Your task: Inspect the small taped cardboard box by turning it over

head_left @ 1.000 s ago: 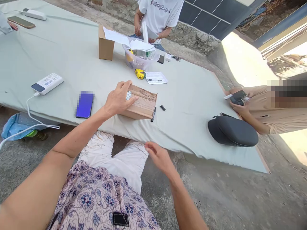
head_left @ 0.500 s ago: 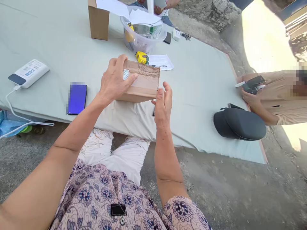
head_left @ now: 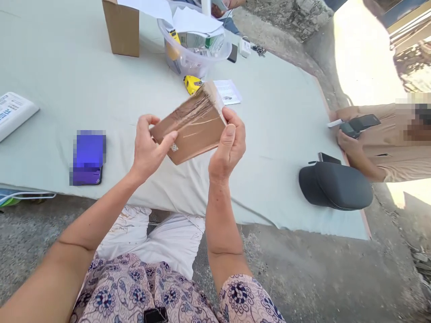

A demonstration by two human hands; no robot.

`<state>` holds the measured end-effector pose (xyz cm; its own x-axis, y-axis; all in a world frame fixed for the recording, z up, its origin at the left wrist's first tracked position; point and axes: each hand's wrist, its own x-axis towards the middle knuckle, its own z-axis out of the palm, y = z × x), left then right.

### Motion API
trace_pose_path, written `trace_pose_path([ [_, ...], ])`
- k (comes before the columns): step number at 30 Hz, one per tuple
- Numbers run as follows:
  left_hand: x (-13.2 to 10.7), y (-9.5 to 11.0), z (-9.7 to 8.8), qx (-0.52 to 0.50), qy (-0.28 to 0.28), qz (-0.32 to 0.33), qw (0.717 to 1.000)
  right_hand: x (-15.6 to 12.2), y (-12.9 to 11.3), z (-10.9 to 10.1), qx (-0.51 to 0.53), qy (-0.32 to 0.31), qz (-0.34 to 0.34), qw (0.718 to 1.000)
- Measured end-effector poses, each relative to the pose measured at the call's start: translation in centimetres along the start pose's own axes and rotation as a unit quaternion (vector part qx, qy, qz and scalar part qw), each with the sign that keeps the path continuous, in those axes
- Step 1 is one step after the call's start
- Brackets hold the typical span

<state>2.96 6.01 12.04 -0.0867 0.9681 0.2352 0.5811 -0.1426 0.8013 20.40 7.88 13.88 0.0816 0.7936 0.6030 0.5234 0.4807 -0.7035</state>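
Note:
A small brown cardboard box [head_left: 193,125], wrapped in clear tape, is lifted above the pale green table cloth [head_left: 269,134] and tilted. My left hand [head_left: 148,150] grips its left end with thumb and fingers. My right hand [head_left: 229,146] clasps its right end, thumb on the near face. A small white label shows on the box's lower left corner by my left fingers.
A phone with a blue screen [head_left: 88,157] lies at the left, a white power bank [head_left: 13,112] beyond it. Behind the box stand a yellow tape measure [head_left: 191,84], a paper sheet [head_left: 229,92], a clear plastic tub [head_left: 193,47] and an upright carton [head_left: 123,27]. A dark grey case [head_left: 336,186] sits at the right near another person's hand [head_left: 350,141].
The box went from lying on the table under my left hand to being raised and tilted in both hands. My right hand came up from my lap and took its right end.

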Motion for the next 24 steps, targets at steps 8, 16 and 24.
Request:
trace_pose_path([
  [8,-0.4,-3.9,-0.6,-0.094,0.008,-0.035,0.995,-1.4,3.9,5.7,-0.02,-0.085,-0.079,0.993],
  [16,6.1,-6.8,3.7,-0.173,0.014,0.18,0.968,-2.8,9.4,7.4,0.034,-0.019,-0.065,0.997],
  [24,5.5,-7.7,7.2,-0.206,0.103,0.174,0.958,-3.3,9.2,8.6,0.077,0.028,-0.043,0.996],
])
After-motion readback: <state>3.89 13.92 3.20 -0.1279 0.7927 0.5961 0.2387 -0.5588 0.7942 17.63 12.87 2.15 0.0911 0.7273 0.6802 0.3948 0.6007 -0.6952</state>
